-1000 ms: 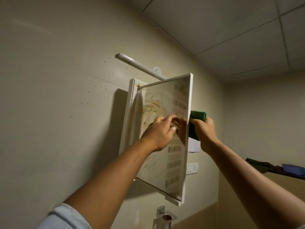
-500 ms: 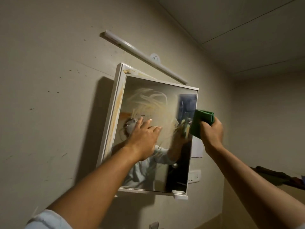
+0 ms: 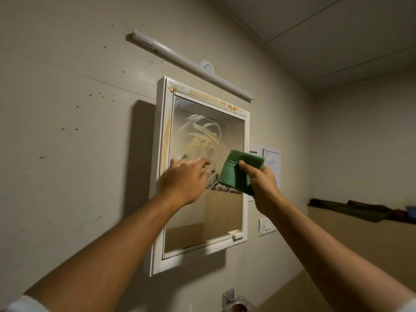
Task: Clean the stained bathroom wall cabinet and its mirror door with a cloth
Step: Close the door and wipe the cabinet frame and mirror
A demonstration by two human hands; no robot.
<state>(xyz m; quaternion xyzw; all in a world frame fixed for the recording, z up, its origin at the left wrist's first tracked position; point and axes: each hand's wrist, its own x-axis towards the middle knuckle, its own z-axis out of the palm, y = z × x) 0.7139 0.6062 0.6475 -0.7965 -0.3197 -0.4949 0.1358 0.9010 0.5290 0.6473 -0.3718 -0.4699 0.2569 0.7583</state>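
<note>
The white wall cabinet (image 3: 157,176) hangs on the wall with its mirror door (image 3: 222,217) closed flat. Yellowish smears cross the upper glass, and orange stains run along the frame's top and left edges. My left hand (image 3: 183,179) lies with straight fingers on the mirror's left middle. My right hand (image 3: 262,183) grips a folded green cloth (image 3: 236,170) in front of the mirror's right side, close to the glass.
A long white tube light (image 3: 191,64) is fixed above the cabinet. Paper notices (image 3: 273,163) and a switch plate (image 3: 265,226) sit to the right on the wall. A ledge (image 3: 351,212) with dark cloth runs at the right. A metal tap (image 3: 231,300) is below.
The mirror door has swung from open to closed flat under my left hand. My right hand has brought the green cloth from the door's edge in front of the glass.
</note>
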